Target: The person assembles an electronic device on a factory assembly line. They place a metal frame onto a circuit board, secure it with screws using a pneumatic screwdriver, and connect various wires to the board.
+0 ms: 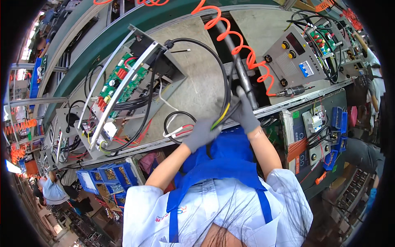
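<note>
In front of me, over the near edge of the bench, both of my gloved hands are closed on a black power cable (223, 68). It arcs over from the end plate of an open machine chassis (123, 74). A yellow-green striped wire (221, 116) shows between the hands, beside the black sheath. My left hand (201, 135) grips the lower end of this bundle. My right hand (247, 113) is higher and to the right, partly blurred, with its fingers around the cable. Inside the chassis are a green circuit board (131, 82) and thick dark wires.
A coiled orange air hose (234, 47) runs to a pneumatic screwdriver (294, 91) at the right, by a grey machine (293, 53) with yellow knobs. Blue bins of small screws (117, 175) stand lower left. More blue bins (338, 119) sit right. Other people work at both sides.
</note>
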`<move>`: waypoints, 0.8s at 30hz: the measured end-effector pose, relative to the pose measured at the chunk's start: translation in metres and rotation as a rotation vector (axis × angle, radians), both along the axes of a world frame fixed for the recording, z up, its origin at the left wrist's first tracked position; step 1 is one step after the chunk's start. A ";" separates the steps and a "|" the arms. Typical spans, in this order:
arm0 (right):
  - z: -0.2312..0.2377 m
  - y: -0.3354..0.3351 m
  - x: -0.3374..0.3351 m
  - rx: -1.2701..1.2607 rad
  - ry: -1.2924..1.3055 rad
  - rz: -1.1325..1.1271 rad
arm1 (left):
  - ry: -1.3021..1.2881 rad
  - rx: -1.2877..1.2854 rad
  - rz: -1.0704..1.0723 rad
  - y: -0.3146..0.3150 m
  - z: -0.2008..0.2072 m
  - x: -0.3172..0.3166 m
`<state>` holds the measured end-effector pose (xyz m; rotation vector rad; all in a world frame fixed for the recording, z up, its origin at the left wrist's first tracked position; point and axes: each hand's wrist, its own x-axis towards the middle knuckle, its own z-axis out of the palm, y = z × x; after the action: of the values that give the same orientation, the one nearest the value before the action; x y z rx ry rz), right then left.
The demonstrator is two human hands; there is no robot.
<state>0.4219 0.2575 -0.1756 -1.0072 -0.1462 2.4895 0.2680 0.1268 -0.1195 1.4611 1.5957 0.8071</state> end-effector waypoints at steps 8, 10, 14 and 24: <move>0.164 -0.022 -0.155 0.543 0.142 0.320 | 0.091 0.211 0.313 -0.090 0.053 -0.044; 0.180 -0.023 -0.181 0.639 0.089 0.326 | -0.171 0.272 0.451 -0.089 0.058 -0.047; 0.188 -0.029 -0.216 0.410 0.359 -0.050 | -0.661 0.473 0.712 -0.082 0.084 -0.051; 0.291 -0.060 -0.209 0.592 0.317 0.247 | -0.013 0.594 0.855 -0.089 0.226 -0.176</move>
<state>0.2127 0.1976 0.1154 -0.3621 -0.8879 2.5335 0.0916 0.0374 0.1062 1.0801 2.0930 1.8930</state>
